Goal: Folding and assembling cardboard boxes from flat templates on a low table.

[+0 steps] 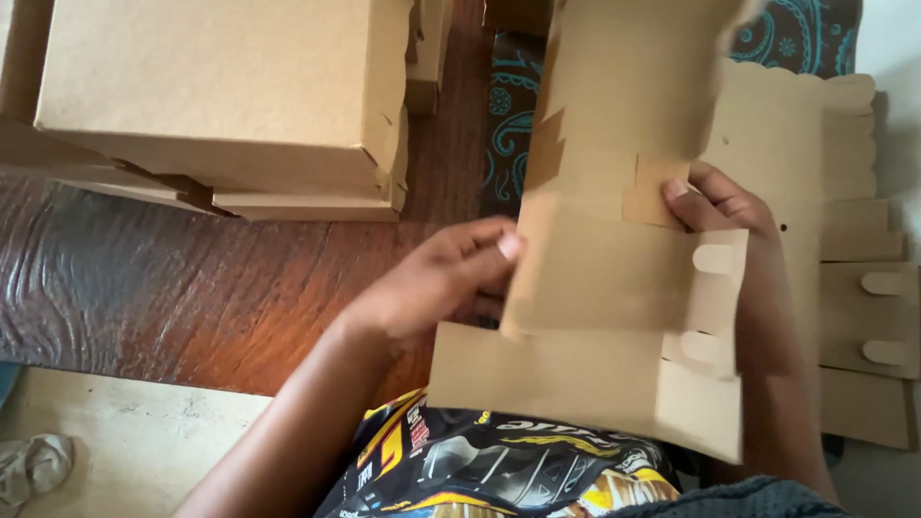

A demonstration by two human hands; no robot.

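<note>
I hold a flat brown cardboard box blank (604, 288) upright in front of me, partly folded, with flaps and round tab cut-outs on its right side. My left hand (436, 278) grips its left edge, thumb pressed on the front panel. My right hand (734, 216) holds it from behind on the right, thumb on a small square flap near the middle. Part of my right forearm is hidden behind the blank.
Several assembled cardboard boxes (230, 96) stand stacked at the upper left on a dark wooden surface (192, 297). A pile of flat blanks (854, 288) lies at the right on a patterned teal cloth (508, 115). A colourful printed cloth (499, 475) covers my lap. A crumpled rag (34, 465) lies at the lower left.
</note>
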